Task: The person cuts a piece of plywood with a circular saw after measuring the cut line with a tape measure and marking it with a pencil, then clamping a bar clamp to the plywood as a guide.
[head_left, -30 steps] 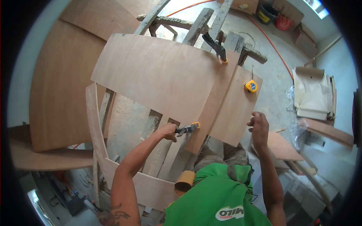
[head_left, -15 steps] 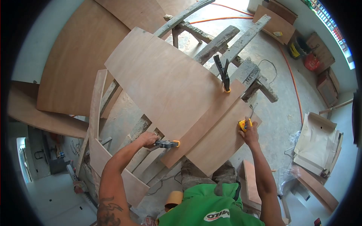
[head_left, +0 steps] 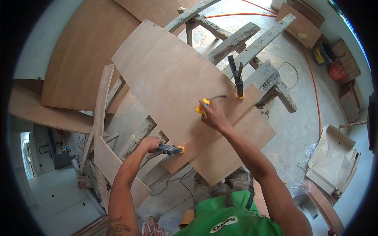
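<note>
My right hand [head_left: 212, 115] holds a yellow tape measure [head_left: 202, 107] over the large plywood sheet [head_left: 165, 74]. My left hand [head_left: 151, 144] is closed around the handle end of a black and orange clamp [head_left: 170, 149] at the sheet's lower left edge. A second clamp [head_left: 238, 80] grips the far right edge. Between the two clamps runs a narrow plywood strip [head_left: 246, 98], lying across the sheet's near edge. Nearest my body is a smaller plywood piece [head_left: 232, 151], partly beneath my right forearm.
Rough wooden beams [head_left: 233, 42] on trestles support the sheets. Curved plywood panels [head_left: 86, 59] lean at the left. An orange hose [head_left: 314, 86] crosses the floor at the right, near a black bucket [head_left: 323, 54] and an open cardboard box [head_left: 330, 157].
My right hand has moved left with the tape measure, from the smaller piece's right edge to above the large sheet. My left hand stays at the clamp. The view has shifted slightly.
</note>
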`<state>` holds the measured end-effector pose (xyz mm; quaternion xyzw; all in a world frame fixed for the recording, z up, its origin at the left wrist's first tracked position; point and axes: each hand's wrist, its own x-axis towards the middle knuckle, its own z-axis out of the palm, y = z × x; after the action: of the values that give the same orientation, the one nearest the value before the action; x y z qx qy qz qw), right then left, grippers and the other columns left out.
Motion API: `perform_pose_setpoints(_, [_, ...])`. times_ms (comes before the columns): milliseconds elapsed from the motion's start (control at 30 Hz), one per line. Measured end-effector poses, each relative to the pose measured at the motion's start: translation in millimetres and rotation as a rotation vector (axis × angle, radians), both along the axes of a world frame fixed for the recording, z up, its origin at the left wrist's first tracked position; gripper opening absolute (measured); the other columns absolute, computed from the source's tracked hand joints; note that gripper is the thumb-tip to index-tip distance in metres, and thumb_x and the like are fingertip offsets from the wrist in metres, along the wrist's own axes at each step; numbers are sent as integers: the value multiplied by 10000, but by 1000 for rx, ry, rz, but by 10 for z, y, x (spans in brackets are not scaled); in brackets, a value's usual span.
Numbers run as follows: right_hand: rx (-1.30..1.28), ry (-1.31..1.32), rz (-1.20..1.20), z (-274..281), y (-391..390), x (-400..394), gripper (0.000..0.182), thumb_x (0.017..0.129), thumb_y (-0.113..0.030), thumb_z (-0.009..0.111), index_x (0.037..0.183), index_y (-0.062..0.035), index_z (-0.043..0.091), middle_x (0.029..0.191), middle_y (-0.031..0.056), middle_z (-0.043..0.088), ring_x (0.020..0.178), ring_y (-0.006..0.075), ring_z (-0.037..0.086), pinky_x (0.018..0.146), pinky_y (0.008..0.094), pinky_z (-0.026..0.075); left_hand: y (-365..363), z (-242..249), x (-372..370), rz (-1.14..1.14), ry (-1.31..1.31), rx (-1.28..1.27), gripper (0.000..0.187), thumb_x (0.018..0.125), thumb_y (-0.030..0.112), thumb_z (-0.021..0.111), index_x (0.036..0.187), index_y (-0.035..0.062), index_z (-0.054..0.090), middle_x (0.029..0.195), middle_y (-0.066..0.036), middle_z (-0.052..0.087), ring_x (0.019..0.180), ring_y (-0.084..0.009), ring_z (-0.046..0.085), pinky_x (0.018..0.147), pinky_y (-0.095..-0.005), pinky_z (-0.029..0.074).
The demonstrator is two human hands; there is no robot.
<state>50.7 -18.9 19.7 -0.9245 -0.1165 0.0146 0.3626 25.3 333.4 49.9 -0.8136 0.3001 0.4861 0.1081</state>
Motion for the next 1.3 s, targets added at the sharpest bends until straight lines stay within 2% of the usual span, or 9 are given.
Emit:
perform_pose_setpoints(300, [-190,147,-109,-245,240,424,672,692,-169,707,1286,-233,398,1219,176,401,982,374,523,786,469,463,80,-103,-18,-76,-34,-57,181,653,135,625,831,104,619,847,-142,638,845,-324,629,711,-431,512])
perform_pose_setpoints(467, [-279,68,-118,-386,291,489,796,701,-201,726,1372,-313,313,1259,164,388,1004,356,528,791,486,472,153,-147,-36,-39,-39,-117,162,665,144,617,817,88,624,843,-158,649,826,-340,636,717,-438,517])
perform_pose_setpoints(633, [-222,191,-283,118,407,217,813,719,-234,725,1398,-277,278,1313,186,346,1068,384,499,826,513,458,94,-99,32,-92,4,-131,163,712,182,612,816,58,629,849,-188,650,845,-352,630,734,-450,513])
perform_pose_setpoints(733, [22,-63,-351,250,304,-472,796,735,-225,714,1400,-204,277,1284,195,371,1104,375,487,854,501,449,96,-109,49,-133,7,-168,156,727,192,605,797,55,632,847,-192,648,859,-357,625,746,-449,508])
perform_pose_setpoints(867, [303,-11,-582,516,-162,-1801,549,744,-136,719,1234,-43,489,1196,212,459,973,321,545,730,356,507,71,18,50,-136,17,-249,178,746,211,590,829,61,637,866,-200,643,881,-368,610,772,-444,496])
perform_pose_setpoints(900, [279,24,-665,556,-282,-2155,474,742,-113,715,1170,-26,528,1131,194,497,940,302,552,706,346,508,233,-276,65,-144,-5,-269,270,638,275,679,832,95,625,904,-162,636,931,-354,587,774,-436,490])
perform_pose_setpoints(1000, [127,-29,-853,550,-677,-3240,304,750,-110,697,1019,-14,596,915,141,579,820,256,580,661,340,501,196,-200,104,-194,38,-302,277,629,244,686,835,75,609,893,-174,632,913,-369,587,782,-452,486])
perform_pose_setpoints(1167, [-2,371,-1262,462,-724,-4986,295,757,-215,674,950,-11,584,792,135,611,728,280,607,662,366,483,275,-323,110,-281,-33,-383,270,632,215,688,801,30,589,794,-195,621,788,-407,597,715,-464,497])
perform_pose_setpoints(1300, [-29,705,-1600,131,24,-6191,308,744,-283,666,889,-18,606,784,157,622,742,298,614,680,395,480,21,35,27,-256,33,-369,309,621,213,734,752,3,549,648,-188,581,634,-386,592,609,-432,484])
